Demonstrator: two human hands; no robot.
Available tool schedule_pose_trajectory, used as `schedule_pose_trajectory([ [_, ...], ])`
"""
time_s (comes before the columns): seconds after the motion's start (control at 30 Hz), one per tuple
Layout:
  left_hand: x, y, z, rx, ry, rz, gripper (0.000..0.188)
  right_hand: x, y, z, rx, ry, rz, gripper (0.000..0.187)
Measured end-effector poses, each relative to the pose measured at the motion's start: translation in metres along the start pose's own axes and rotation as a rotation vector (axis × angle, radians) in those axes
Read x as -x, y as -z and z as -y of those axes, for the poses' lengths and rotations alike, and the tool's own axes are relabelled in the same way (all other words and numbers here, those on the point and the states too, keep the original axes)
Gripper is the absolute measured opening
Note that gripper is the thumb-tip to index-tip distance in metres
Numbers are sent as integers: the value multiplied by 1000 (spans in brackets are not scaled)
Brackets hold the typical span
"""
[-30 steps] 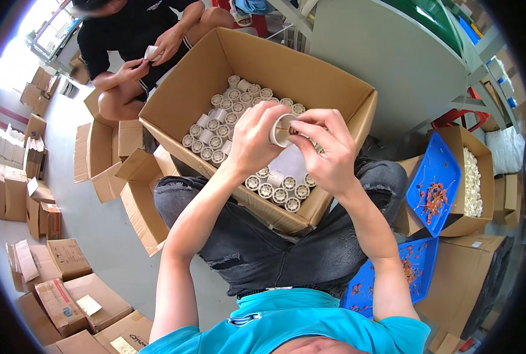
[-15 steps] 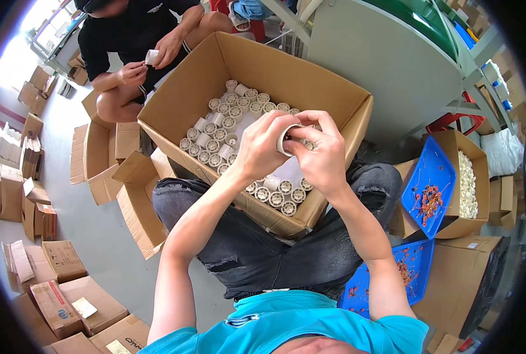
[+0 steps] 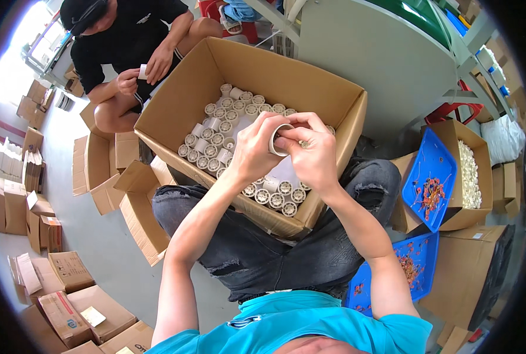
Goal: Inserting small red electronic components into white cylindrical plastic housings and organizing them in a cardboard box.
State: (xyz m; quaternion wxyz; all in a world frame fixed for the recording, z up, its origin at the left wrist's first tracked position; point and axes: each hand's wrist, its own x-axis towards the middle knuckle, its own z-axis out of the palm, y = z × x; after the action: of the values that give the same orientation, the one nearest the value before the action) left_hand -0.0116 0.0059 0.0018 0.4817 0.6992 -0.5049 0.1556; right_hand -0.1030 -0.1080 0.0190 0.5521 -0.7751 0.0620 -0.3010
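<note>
- Wearing turquoise shirt (image 3: 310, 318) and dark ripped jeans (image 3: 263, 253), seated against near wall of large carton (image 3: 286, 76).
- Wrapping left hand (image 3: 256, 147) round one white tube (image 3: 273, 141).
- Bringing right hand (image 3: 315, 154) to tube mouth, thumb at opening, fingers bent narrow over rim; cannot tell if pinching a small part.
- Aiming open mouth rightward and up toward head; running long axis roughly left-right, tilted.
- Held above large carton, right of its middle, nearer right wall than left wall.
- Leaving white sheet (image 3: 283, 170) uncovered between two clusters, just below hands.
- Counted in large carton: about nine white cylinders (image 3: 276, 200) at near right corner, over two dozen along left wall and far wall. Mostly standing on end, a few lying sideways; some hidden by hands.
- Off right wall: two blue trays (image 3: 438, 162) bearing red-orange bits (image 3: 433, 197), beside one open box (image 3: 463, 219) of pale pieces.
- Off left wall: two opened cartons (image 3: 81, 165) on floor.
- Past far left corner: one squatting person (image 3: 127, 35), holding one white piece (image 3: 143, 72).
- Behind far wall: one grey panel (image 3: 369, 65).
</note>
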Motion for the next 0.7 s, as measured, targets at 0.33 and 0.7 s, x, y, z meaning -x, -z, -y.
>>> schedule_pose_trajectory([
  [0.33,-1,4,6,22,13,156,49,-9,6,-11,33,-15,142,14],
  [0.7,-26,0,17,71,57,180,53,-20,24,-9,87,111,74,19],
])
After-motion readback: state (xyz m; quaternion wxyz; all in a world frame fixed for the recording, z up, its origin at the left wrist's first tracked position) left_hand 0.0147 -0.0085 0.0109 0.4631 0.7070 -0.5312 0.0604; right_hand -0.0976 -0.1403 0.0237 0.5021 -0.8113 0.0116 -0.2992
